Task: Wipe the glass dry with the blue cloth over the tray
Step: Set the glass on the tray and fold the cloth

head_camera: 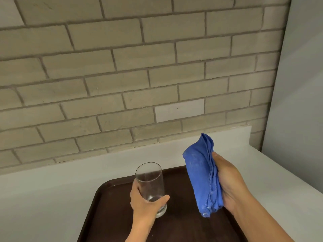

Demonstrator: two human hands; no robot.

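A tall clear glass [150, 180] stands upright over the dark brown tray [108, 203], its mouth open to the top. My left hand [143, 205] wraps around its lower half, fingers behind and thumb across the front near the thick base. A folded blue cloth [201, 177] hangs bunched in my right hand [227, 182], held upright to the right of the glass and above the tray's right side. Glass and cloth are apart, with a gap of tray between them.
The tray lies on a white counter [43, 198] that runs back to a low white upstand and a grey brick wall [122, 75]. A plain pale wall [300, 84] closes the right side.
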